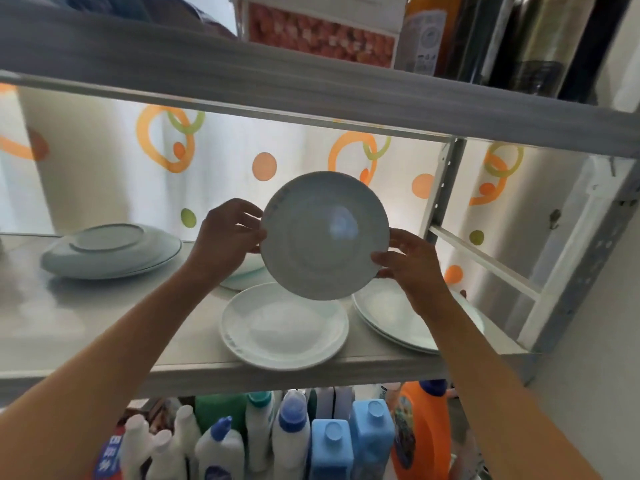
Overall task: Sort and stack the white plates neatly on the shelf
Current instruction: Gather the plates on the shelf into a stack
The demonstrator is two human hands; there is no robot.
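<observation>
A white plate (323, 235) is held upright above the middle shelf (104, 327), its face toward me. My left hand (227, 242) grips its left rim and my right hand (410, 263) grips its lower right rim. Under it a small stack of white plates (284, 327) lies face up near the shelf's front edge. Another stack of plates (388, 306) lies to the right, partly hidden by my right forearm. At the left, plates (110, 251) lie upside down in a pile. Part of one more plate (244, 277) shows behind my left wrist.
The upper shelf (311, 95) hangs low over the plates, carrying a box (322, 32) and bottles (426, 32). Metal uprights (445, 181) frame the right side. Below stand several detergent bottles (294, 438). A patterned curtain (166, 143) hangs behind.
</observation>
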